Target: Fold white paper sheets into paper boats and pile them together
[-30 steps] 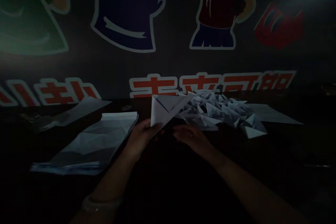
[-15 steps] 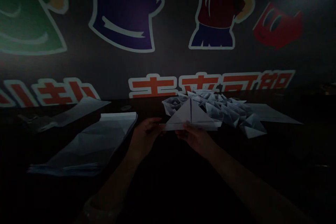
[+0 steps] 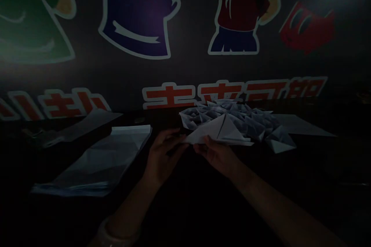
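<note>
Between my hands is a white sheet of paper folded to a triangle with a strip along its lower edge, the folded paper [image 3: 228, 129]. My left hand [image 3: 164, 152] pinches its left corner between thumb and fingers. With the thumb on the near face, my right hand [image 3: 216, 154] grips the lower edge near the middle; its other fingers are partly hidden behind the paper. Just beyond lies a heap of folded paper pieces [image 3: 255, 119], partly covered by the paper I hold.
A stack of white paper sheets [image 3: 98, 162] lies to the left on the dark table. Behind it are another sheet [image 3: 89, 123] and a dim, unclear object [image 3: 37, 135]. At right, a flat sheet [image 3: 304, 125] lies by the heap. A printed wall [image 3: 191, 69] rises behind.
The folded paper has turned and shifted slightly right, its peak now lower and further right. My left hand has moved a little right with its corner; my right hand keeps nearly the same place.
</note>
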A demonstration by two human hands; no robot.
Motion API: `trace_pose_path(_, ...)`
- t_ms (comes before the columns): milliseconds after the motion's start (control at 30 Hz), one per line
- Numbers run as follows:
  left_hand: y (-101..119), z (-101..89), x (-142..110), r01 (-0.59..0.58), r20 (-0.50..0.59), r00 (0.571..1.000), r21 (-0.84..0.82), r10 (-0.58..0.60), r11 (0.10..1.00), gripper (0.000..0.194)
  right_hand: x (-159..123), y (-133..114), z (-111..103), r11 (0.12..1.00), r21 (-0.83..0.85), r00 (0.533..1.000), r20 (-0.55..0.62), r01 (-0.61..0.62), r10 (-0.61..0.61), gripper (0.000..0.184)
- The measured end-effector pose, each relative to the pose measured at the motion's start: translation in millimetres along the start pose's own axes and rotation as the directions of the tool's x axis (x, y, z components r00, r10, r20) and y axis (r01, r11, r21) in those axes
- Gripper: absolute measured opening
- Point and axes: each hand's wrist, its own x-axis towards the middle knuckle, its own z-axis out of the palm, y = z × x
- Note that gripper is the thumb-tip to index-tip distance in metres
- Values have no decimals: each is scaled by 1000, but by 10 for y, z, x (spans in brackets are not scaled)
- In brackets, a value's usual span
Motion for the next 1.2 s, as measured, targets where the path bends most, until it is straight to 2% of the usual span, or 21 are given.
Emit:
trace_pose_path(133, 13, 0, 3, 47, 27, 999, -67, -45, 997, 26, 6, 10, -20, 1000, 3, 1000, -5, 2, -2, 21)
trace_pose_path(300, 11, 0, 23, 99, 29, 995, -159, -95, 982, 17, 8, 13, -33, 999, -34, 999, 47, 23, -21, 20)
trace_pose_path(467, 9, 10, 21, 179, 106, 982, -217, -159, 960, 7, 0, 24, -20, 995, -78, 997, 53, 57, -53, 15)
trace_pose_path(533, 6, 17, 19, 192, 86, 980, -207, -177, 959, 7, -6, 28, -10, 994, -90, 997, 51, 62, -58, 15)
trace_pose_path(667, 6, 19, 25, 179, -32, 982, -139, -185, 974, 4, -20, 33, 11, 996, -88, 999, 48, 29, -25, 20)
trace_pose_path(833, 30, 7, 34, 125, -15, 992, -72, -126, 990, 2, -28, 38, 1, 994, -107, 999, 46, 26, -22, 19)
trace_pose_path(1000, 43, 14, 21, 144, 77, 987, 5, -144, 990, 11, -32, 32, 3, 990, -135, 998, 56, 28, -20, 17)
trace_pose_path(1100, 62, 23, 12, 211, 103, 974, -66, -204, 975, 6, -19, 15, 16, 990, -138, 999, 38, 33, -28, 17)
trace_pose_path(1167, 76, 30, 9, 313, 99, 948, -149, -301, 938, 2, -6, 5, 22, 992, -120, 999, 4, 46, -46, 17)
trace_pose_path(1200, 81, 34, 10, 372, 88, 928, -195, -362, 907, 7, -1, 1, 23, 993, -108, 999, -10, 49, -51, 17)
